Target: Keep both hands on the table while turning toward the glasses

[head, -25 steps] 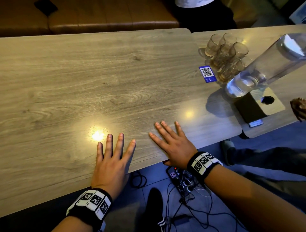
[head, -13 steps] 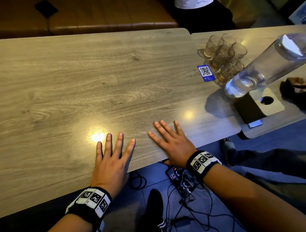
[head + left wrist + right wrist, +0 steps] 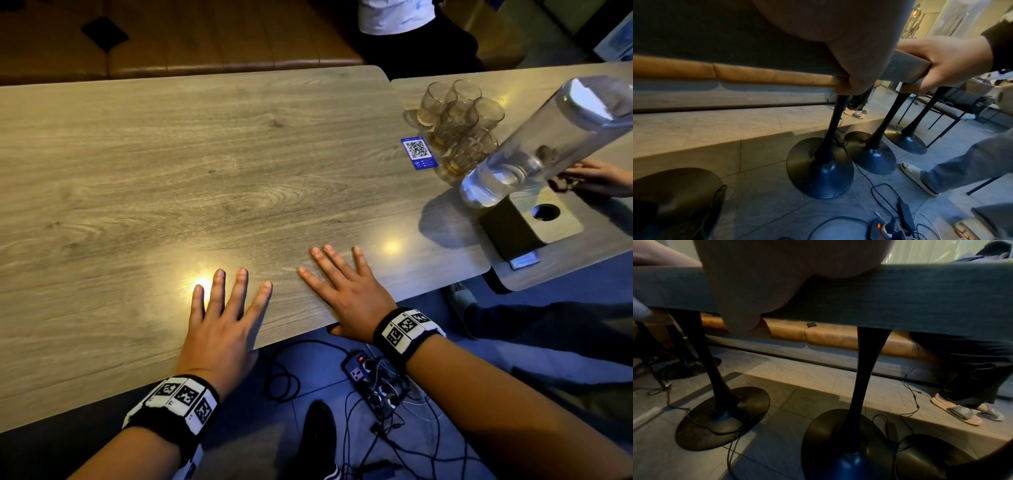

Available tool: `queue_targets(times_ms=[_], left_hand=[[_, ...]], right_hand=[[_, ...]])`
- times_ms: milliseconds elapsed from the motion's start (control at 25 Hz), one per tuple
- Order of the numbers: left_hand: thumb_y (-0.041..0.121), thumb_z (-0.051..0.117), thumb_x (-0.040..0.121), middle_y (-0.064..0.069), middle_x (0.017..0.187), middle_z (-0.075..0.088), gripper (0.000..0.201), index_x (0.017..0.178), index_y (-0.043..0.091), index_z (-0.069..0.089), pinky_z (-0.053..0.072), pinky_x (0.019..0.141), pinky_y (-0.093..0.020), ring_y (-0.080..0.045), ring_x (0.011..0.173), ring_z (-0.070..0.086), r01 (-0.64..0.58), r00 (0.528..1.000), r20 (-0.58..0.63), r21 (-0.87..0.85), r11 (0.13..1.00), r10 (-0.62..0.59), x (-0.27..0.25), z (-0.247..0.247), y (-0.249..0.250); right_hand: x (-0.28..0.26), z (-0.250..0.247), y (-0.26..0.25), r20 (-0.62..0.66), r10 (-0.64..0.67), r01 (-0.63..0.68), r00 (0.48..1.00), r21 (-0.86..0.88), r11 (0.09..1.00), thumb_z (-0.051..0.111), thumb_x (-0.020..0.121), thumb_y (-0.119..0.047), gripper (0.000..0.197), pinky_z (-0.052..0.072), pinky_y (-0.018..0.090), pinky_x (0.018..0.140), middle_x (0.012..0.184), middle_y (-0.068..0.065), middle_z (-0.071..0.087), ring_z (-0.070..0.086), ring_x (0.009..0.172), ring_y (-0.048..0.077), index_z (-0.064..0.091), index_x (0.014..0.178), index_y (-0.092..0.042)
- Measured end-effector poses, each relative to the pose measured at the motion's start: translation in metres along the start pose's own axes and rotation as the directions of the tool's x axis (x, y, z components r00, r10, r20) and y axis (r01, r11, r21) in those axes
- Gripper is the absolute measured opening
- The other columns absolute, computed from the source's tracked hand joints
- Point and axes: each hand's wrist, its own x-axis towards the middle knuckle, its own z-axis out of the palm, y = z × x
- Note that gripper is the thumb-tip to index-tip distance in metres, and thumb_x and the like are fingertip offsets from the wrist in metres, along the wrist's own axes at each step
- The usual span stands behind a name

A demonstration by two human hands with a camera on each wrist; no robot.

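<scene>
Both my hands lie flat on the wooden table (image 3: 171, 171) near its front edge, with nothing in them. My left hand (image 3: 219, 325) has its fingers straight and spread beside a bright light spot. Just to its right, my right hand (image 3: 346, 294) lies the same way, angled left. Each thumb drops over the table's edge and is hidden in the head view. The left wrist view shows my right hand (image 3: 945, 61) with its thumb under the edge. In the right wrist view my right hand (image 3: 748, 288) covers the edge from above.
At the back right stand several glasses (image 3: 459, 120), a blue QR card (image 3: 418, 152) and a tall clear cylinder (image 3: 548, 137) on a dark block. Another person's hand (image 3: 592, 178) reaches in there. Under the table are pedestal legs (image 3: 830, 129), a power strip (image 3: 359, 370) and cables.
My hands have stayed where they were. At the right, another person's hand has come further in toward the cylinder's base.
</scene>
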Motion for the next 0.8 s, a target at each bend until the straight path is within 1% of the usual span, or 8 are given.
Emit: queue_targets(times_ms=[80, 120, 200, 280, 360, 440, 560, 800], left_hand=[[0.043, 0.091, 0.057, -0.020, 0.169, 0.025, 0.128, 0.162, 0.027, 0.019, 0.019, 0.120, -0.070, -0.050, 0.155, 0.014, 0.014, 1.000, 0.005, 0.010, 1.000, -0.015, 0.000, 0.002, 0.003], [0.038, 0.090, 0.060, -0.021, 0.168, 0.024, 0.126, 0.163, 0.026, 0.018, 0.019, 0.120, -0.070, -0.050, 0.155, 0.013, 0.022, 1.000, -0.001, 0.018, 1.000, -0.022, -0.002, 0.004, 0.005], [0.015, 0.085, 0.065, -0.022, 0.168, 0.023, 0.121, 0.163, 0.024, 0.015, 0.019, 0.120, -0.070, -0.051, 0.155, 0.013, 0.029, 0.999, -0.033, 0.029, 0.999, -0.028, -0.004, 0.007, 0.008], [-0.006, 0.076, 0.061, -0.023, 0.168, 0.023, 0.125, 0.164, 0.023, 0.013, 0.020, 0.119, -0.072, -0.051, 0.154, 0.014, 0.031, 0.998, -0.056, 0.040, 0.999, -0.029, -0.008, 0.009, 0.014], [-0.013, 0.073, 0.055, -0.025, 0.167, 0.025, 0.128, 0.163, 0.022, 0.015, 0.022, 0.118, -0.073, -0.052, 0.153, 0.017, 0.027, 0.997, -0.078, 0.054, 0.998, -0.023, -0.010, 0.010, 0.016], [-0.015, 0.074, 0.052, -0.025, 0.166, 0.026, 0.129, 0.163, 0.021, 0.017, 0.022, 0.117, -0.074, -0.053, 0.152, 0.018, 0.023, 0.996, -0.093, 0.068, 0.997, -0.017, -0.009, 0.011, 0.015], [-0.014, 0.073, 0.053, -0.025, 0.166, 0.026, 0.128, 0.163, 0.021, 0.018, 0.021, 0.117, -0.073, -0.053, 0.152, 0.018, 0.024, 0.995, -0.102, 0.081, 0.996, -0.015, -0.009, 0.012, 0.015], [-0.013, 0.073, 0.055, -0.024, 0.167, 0.023, 0.128, 0.163, 0.022, 0.013, 0.022, 0.117, -0.074, -0.051, 0.154, 0.016, 0.027, 0.996, -0.084, 0.092, 0.995, -0.020, -0.015, 0.014, 0.020]], right_hand=[[-0.003, 0.008, -0.003, -0.041, 0.008, -0.008, 0.999, -0.016, 1.000, 0.088, 0.065, -0.057, 0.139, 0.018, 0.074, 0.120, 0.174, 0.019, 0.004, 0.006, 0.160, 0.039, 0.000, 0.167, -0.023], [-0.006, 0.014, -0.007, -0.096, 0.017, -0.019, 0.995, -0.020, 1.000, 0.086, 0.072, -0.046, 0.127, 0.022, 0.073, 0.119, 0.173, 0.021, 0.010, 0.011, 0.159, 0.041, 0.006, 0.167, -0.021], [-0.010, 0.023, -0.016, -0.215, 0.056, -0.064, 0.975, -0.028, 0.998, 0.076, 0.084, -0.023, 0.102, 0.027, 0.071, 0.118, 0.171, 0.022, 0.020, 0.019, 0.157, 0.043, 0.016, 0.167, -0.018], [-0.013, 0.028, -0.021, -0.275, 0.073, -0.087, 0.959, -0.040, 0.995, 0.071, 0.087, -0.014, 0.094, 0.029, 0.070, 0.117, 0.169, 0.022, 0.025, 0.024, 0.156, 0.043, 0.019, 0.166, -0.017], [-0.014, 0.030, -0.020, -0.293, 0.058, -0.078, 0.954, -0.060, 0.995, 0.071, 0.087, -0.013, 0.094, 0.030, 0.070, 0.117, 0.169, 0.021, 0.026, 0.026, 0.155, 0.043, 0.020, 0.166, -0.016], [-0.014, 0.031, -0.017, -0.295, 0.031, -0.056, 0.955, -0.075, 0.996, 0.071, 0.087, -0.014, 0.094, 0.030, 0.070, 0.117, 0.169, 0.019, 0.026, 0.027, 0.155, 0.042, 0.021, 0.166, -0.017], [-0.016, 0.035, -0.015, -0.323, 0.017, -0.042, 0.946, -0.070, 0.997, 0.069, 0.086, -0.013, 0.091, 0.030, 0.070, 0.117, 0.169, 0.018, 0.029, 0.030, 0.154, 0.042, 0.024, 0.165, -0.017], [-0.023, 0.036, -0.017, -0.345, 0.000, -0.025, 0.939, -0.066, 0.997, 0.075, 0.081, -0.015, 0.097, 0.031, 0.070, 0.117, 0.168, 0.018, 0.032, 0.032, 0.153, 0.042, 0.026, 0.164, -0.016]])
